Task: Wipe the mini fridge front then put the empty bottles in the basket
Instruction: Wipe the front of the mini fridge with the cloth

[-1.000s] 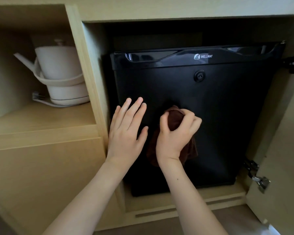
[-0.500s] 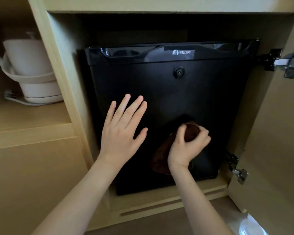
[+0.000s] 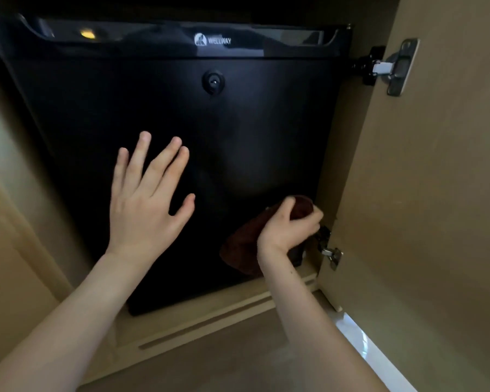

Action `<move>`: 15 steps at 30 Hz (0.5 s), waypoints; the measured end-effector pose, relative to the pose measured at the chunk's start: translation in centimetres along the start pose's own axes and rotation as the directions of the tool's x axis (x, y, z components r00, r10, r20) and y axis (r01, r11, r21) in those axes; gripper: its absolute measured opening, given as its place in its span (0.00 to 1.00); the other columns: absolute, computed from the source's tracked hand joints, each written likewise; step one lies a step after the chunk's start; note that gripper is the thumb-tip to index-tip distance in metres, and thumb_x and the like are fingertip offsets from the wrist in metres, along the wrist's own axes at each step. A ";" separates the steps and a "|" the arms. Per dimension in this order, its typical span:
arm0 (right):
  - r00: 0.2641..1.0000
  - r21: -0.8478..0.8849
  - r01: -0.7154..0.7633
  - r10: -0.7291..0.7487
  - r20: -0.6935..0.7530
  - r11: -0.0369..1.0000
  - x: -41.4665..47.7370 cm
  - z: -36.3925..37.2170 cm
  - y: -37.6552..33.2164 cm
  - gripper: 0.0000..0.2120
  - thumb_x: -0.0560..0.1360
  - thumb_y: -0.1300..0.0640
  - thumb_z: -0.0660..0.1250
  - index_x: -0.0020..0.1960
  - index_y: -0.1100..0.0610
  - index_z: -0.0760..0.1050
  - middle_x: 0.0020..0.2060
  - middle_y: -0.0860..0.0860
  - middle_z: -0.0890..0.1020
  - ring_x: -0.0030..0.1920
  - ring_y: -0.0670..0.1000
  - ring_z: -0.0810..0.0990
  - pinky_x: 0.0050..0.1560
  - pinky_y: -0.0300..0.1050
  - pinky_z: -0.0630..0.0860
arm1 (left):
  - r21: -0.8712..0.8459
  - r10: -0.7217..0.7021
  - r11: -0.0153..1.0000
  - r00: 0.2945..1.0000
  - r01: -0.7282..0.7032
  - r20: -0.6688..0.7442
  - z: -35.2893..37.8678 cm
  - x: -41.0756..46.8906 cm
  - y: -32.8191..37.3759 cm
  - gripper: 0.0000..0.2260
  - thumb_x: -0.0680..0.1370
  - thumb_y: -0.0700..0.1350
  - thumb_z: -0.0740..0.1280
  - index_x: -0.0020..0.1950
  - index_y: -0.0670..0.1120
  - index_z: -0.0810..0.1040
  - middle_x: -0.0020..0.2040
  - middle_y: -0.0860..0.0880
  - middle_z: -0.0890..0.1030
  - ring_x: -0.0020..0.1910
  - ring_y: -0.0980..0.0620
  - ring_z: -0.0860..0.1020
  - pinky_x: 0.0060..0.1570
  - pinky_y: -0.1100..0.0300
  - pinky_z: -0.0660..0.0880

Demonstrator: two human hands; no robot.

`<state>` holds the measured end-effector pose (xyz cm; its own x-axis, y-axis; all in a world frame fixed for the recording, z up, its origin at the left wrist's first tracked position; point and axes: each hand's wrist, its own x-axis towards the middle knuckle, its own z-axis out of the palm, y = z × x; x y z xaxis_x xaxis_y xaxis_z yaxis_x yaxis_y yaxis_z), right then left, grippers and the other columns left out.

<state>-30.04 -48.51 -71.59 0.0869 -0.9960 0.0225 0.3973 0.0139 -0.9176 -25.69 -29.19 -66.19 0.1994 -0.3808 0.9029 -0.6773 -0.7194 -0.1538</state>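
- Down and to the right goes the right hand since half a second ago, carrying the cloth from the middle of the mini fridge front to its lower right corner. The view has closed in too.
- Mini fridge: black, glossy, closed, sitting inside the cabinet recess. Its front looks stiff and smooth, so I judge it takes firm pressure without giving.
- Cabinet door: swung open, just right of the fridge.
- Left hand: fingers straight and spread, palm flat against the fridge front, left of centre, gripping nothing.
- Right hand: fingers curled tight round the bunched cloth, pressing it to the fridge's lower right corner.
- Cloth: dark brown, soft and limp, light by the look of it; a loose tail hangs left of the wrist. Best held by the bunched middle, as now, to keep that tail off the metal.
- Lower hinge: just right of the fridge corner, close beside the knuckles, a snag risk.
- Lock: high on the fridge front, centred.
- Bottles and basket: not in view; wiping step in hand.
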 end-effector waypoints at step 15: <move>0.963 0.023 -0.243 0.244 -0.113 0.970 2.7 -1.8 2.0 0.14 0.80 0.51 0.66 0.62 0.55 0.71 0.57 0.52 0.73 0.57 0.57 0.78 0.53 0.46 0.77 | -0.022 0.048 0.999 0.999 -0.048 0.004 0.4 -1.1 -1.2 0.26 0.79 0.50 0.66 0.76 0.46 0.67 0.77 0.48 0.67 0.80 0.45 0.56 0.78 0.46 0.50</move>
<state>-30.65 -51.29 -74.03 0.0774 -0.9658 -0.2476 0.3849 0.2580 -0.8862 -24.87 -28.16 -67.15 0.1694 -0.4168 0.8931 -0.7011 -0.6878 -0.1880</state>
